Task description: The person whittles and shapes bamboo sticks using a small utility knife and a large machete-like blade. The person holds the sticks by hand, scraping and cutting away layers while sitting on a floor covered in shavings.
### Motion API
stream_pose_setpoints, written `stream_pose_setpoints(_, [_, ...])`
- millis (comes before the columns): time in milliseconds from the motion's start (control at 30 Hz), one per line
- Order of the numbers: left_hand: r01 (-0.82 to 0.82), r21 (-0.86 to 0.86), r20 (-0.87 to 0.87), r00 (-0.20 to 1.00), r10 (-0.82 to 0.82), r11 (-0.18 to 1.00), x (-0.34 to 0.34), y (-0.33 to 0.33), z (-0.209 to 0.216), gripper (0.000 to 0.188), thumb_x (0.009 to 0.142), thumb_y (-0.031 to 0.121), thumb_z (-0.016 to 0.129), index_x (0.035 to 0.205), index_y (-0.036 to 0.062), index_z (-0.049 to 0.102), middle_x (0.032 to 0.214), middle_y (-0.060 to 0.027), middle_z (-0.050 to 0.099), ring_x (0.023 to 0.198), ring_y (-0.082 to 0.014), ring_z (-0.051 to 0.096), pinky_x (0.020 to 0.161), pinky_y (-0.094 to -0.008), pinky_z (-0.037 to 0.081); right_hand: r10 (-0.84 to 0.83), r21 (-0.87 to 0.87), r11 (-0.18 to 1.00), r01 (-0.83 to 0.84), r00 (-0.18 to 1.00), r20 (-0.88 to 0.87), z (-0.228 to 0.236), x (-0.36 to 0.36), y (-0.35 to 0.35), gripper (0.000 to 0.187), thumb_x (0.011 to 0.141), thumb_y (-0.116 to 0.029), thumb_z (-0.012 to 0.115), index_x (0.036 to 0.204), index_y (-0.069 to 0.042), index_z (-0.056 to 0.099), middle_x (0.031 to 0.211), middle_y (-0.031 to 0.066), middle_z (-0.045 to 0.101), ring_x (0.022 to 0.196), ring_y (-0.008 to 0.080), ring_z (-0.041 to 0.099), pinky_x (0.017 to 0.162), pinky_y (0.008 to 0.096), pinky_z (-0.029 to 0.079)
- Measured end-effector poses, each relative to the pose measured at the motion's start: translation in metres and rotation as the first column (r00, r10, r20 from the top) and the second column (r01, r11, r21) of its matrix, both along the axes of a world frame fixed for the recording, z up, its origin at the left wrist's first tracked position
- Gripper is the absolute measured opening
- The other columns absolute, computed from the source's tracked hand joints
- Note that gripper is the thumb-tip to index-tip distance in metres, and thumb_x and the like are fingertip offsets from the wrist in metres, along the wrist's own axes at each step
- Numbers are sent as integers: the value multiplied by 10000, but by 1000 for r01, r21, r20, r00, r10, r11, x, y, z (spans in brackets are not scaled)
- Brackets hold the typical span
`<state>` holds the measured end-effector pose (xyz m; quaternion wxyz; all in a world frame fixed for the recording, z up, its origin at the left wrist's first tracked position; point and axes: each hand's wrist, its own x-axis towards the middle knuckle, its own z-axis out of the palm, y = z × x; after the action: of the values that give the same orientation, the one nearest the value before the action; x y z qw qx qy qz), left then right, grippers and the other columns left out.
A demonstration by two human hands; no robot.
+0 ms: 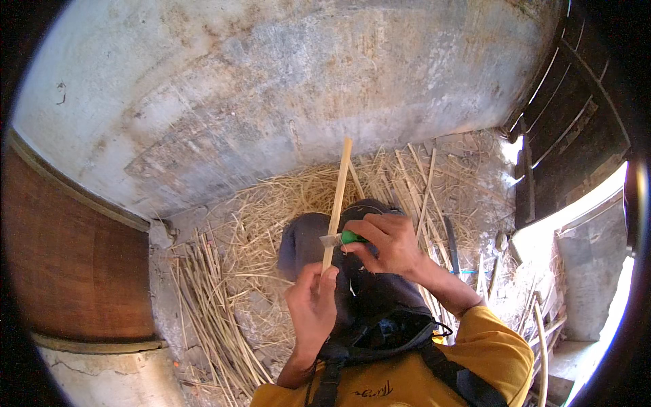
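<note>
A pale, flat bamboo strip (340,180) stands out away from me over my knees, tilted slightly to the right at its far end. My left hand (312,298) pinches its near end between thumb and fingers. Just above that grip, the short metal blade of a green-handled knife (350,237) lies across the strip and touches it. My right hand (388,244) is closed around the green handle, which the fingers partly cover.
Thin shavings (254,237) litter the floor around my legs. A bundle of long strips (215,312) lies at the left, and more strips (413,183) lie at the right beside a dark long blade (451,239). A stained wall (291,88) rises ahead; a brown wooden panel (78,251) stands left.
</note>
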<state>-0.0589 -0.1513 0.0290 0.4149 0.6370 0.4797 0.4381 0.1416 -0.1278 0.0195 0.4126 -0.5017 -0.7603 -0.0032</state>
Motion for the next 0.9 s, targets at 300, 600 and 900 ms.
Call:
stream_pose_setpoints(300, [-19,-13,-100,995,18,1000,-22,-9,-18,168,1040,162,615,1052,12,690,653,49,517,583,-7,419,505,-214,321,-397,-159,918,364,835,-381,-8,88,50,340,1044,-344,557,1072,-27,676,885,196,702,741,339,685,682,399,499])
stream_pose_setpoints(600, [156,-251,249,964,-92,955,-10,6,-7,283,1077,210,546,1204,-3,684,760,32,538,592,-24,444,510,-191,360,73,-78,993,-91,976,-203,11,10,0,306,892,-314,753,1058,-66,688,831,120,686,728,347,694,619,428,540])
stream_pose_setpoints(900, [37,56,-9,999,-37,998,-1,4,-1,239,1041,166,592,1116,-9,737,696,-4,559,599,-66,491,536,-242,388,9,-16,1000,-10,999,-48,9,-1,-5,302,875,-322,770,1065,-101,693,789,71,664,615,282,673,517,394,518])
